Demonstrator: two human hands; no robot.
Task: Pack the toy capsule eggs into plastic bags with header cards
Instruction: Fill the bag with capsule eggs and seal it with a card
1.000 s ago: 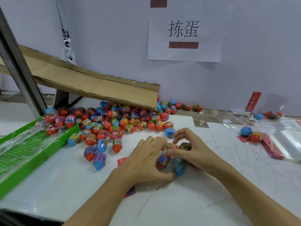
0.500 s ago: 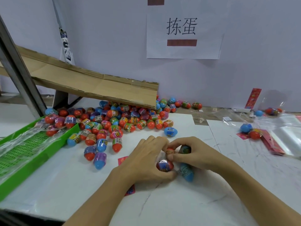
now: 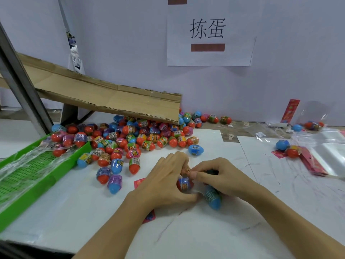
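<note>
A: Where are the hands?

B: The left hand (image 3: 168, 182) and the right hand (image 3: 218, 176) meet at the middle of the white marbled table (image 3: 214, 230). Both curl their fingers around a small cluster of toy capsule eggs: a red egg with a printed band (image 3: 183, 185) sits under the left fingers, and a blue egg with a dark label (image 3: 213, 198) lies under the right palm. A red header card (image 3: 139, 183) shows from under the left hand.

A: Where are the other eggs?

B: A big heap of red, blue and purple capsule eggs (image 3: 134, 137) lies beyond the hands, below the lower edge of the brown cardboard chute (image 3: 112, 98). It reaches the green plastic tray (image 3: 37, 176) at the left.

A: Is there open room?

B: Yes, the table in front of the wrists is bare up to the near edge. At the right, well apart, a stack of clear plastic bags (image 3: 330, 154) lies beside red cards (image 3: 311, 163) and two loose eggs (image 3: 287, 148).
</note>
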